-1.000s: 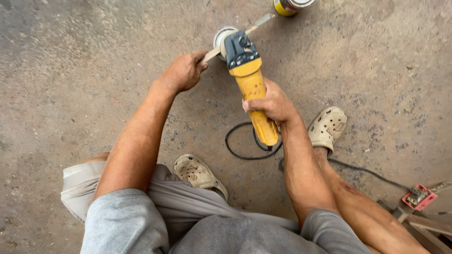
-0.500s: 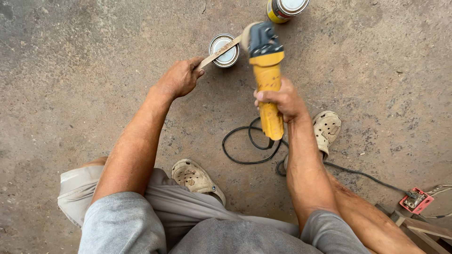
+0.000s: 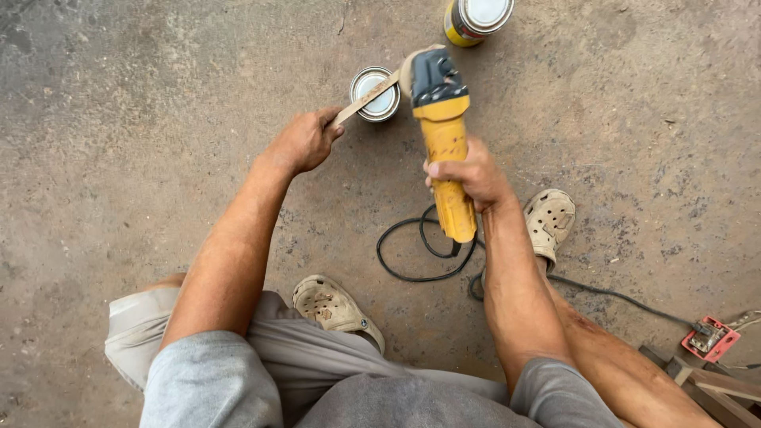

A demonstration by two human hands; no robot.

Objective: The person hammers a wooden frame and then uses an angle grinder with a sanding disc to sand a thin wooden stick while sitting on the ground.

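Observation:
My right hand (image 3: pixel 469 174) grips the yellow body of an angle grinder (image 3: pixel 438 127), its dark head pointing away from me. My left hand (image 3: pixel 304 141) pinches the near end of a thin flat wooden strip (image 3: pixel 367 97). The strip slants up to the right and its far end meets the grinder's disc. Both are held above the concrete floor, over a small round tin (image 3: pixel 376 93).
A yellow can (image 3: pixel 474 17) stands at the top edge. The grinder's black cord (image 3: pixel 420 257) loops on the floor between my two beige clogs (image 3: pixel 333 305) (image 3: pixel 549 222) and runs right to a red plug block (image 3: pixel 710 338). Wooden pieces (image 3: pixel 705 384) lie at the lower right.
The view has shifted, so the hands and grinder sit lower and more to the right. The strip stays against the disc, and the small tin now shows from under it.

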